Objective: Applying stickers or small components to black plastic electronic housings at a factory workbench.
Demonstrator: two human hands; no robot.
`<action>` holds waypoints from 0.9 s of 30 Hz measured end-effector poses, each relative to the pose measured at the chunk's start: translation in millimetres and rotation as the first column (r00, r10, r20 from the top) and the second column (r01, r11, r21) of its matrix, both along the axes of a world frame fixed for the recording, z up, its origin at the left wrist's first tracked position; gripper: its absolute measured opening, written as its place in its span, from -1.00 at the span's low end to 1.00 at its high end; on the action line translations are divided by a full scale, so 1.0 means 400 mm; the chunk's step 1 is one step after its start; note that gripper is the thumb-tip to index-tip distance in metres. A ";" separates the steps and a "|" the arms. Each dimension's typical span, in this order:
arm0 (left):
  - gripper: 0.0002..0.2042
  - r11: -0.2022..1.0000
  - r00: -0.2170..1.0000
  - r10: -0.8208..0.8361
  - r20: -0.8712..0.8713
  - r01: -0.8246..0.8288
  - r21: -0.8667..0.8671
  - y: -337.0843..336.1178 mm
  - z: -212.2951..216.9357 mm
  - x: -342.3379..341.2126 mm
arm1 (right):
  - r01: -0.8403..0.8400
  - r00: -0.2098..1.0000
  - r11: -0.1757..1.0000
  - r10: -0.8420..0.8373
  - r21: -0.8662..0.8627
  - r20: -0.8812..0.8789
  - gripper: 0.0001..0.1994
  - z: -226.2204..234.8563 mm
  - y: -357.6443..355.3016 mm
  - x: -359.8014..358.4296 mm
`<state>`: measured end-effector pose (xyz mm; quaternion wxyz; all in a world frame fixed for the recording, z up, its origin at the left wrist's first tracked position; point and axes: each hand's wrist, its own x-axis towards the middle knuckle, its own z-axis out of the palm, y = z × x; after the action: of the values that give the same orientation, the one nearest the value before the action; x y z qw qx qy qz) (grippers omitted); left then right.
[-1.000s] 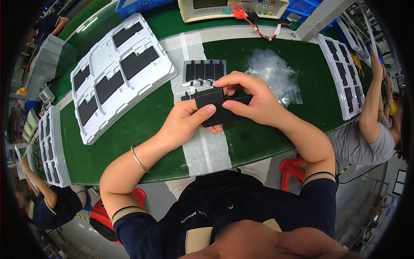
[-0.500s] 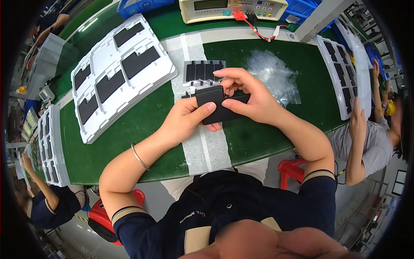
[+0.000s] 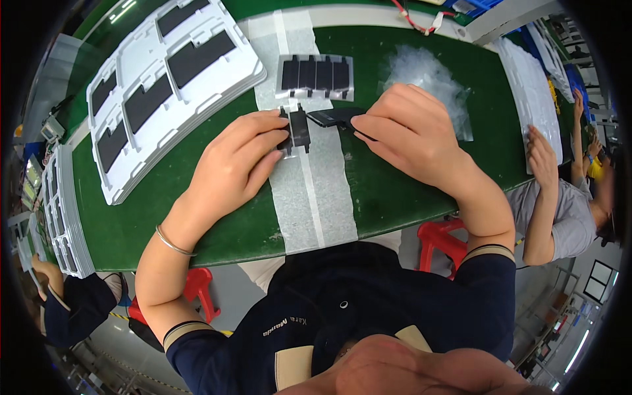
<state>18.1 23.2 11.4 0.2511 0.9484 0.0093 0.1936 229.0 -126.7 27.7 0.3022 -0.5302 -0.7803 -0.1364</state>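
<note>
Low over the table, my left hand [image 3: 234,158] has its fingertips on the edge of a small clear sheet with black strips [image 3: 299,128], its fingers curled over part of it. To its right, my right hand [image 3: 415,135] pinches a flat black piece [image 3: 339,118] by one end. The free end of this piece tilts toward the strips. A larger clear sheet of black strips [image 3: 316,76] lies just beyond both hands.
At the left, stacked white trays [image 3: 141,43] hold notched black pieces. A heap of clear film [image 3: 428,76] lies beyond my right hand. Whitish paper [image 3: 309,210] runs across the green table [image 3: 395,191]. Co-workers' hands [image 3: 541,155] show at the right, beside another white tray stack [image 3: 526,92].
My hands have moved apart from their shared hold on the black piece. The right hand keeps it; the left is now at the small strip sheet. The view has shifted, so the bench instrument is out of sight.
</note>
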 end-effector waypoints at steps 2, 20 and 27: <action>-0.72 0.995 0.999 -0.036 0.003 0.036 0.090 -0.002 -0.012 -0.002 | -0.014 0.997 1.000 0.015 -0.011 0.080 -0.82 -0.007 0.003 -0.007; -0.57 0.982 0.966 -0.185 -0.179 0.190 0.014 -0.014 -0.033 -0.031 | 0.021 1.000 0.647 -0.029 -0.762 0.003 -0.13 0.027 0.012 0.019; -0.67 0.980 0.967 -0.190 -0.172 0.196 0.019 -0.005 -0.041 -0.022 | -0.034 0.993 0.594 -0.067 -0.804 -0.092 -0.18 0.023 0.018 0.003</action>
<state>9.3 21.1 -4.8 0.2499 0.9622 -0.0653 0.0869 230.3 -119.7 37.0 0.0730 -0.6235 -0.7347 0.2570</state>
